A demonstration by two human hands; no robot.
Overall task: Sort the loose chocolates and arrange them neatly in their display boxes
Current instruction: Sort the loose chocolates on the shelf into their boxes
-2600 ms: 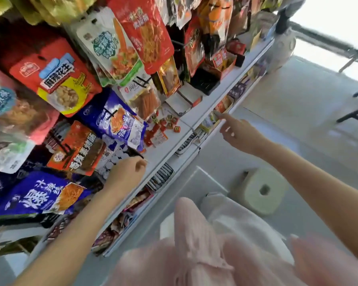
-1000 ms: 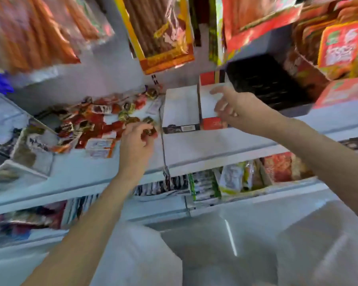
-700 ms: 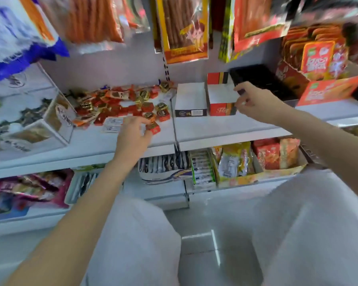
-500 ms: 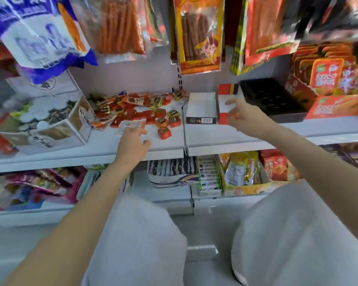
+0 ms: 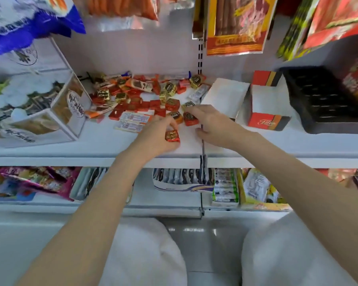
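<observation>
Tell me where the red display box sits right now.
In the head view the red display box stands on the upper shelf right of centre, between the white box and the black tray, just beyond the right hand.

Print on loose chocolates [image 5: 145, 98] blurred, unreadable. Left hand [image 5: 155, 135] hides shelf patch beside pile. Right hand [image 5: 211, 124] covers front of white display box [image 5: 225, 98] right of pile. Hanging snack bags [image 5: 236, 23] above pile cut off by top edge.
</observation>
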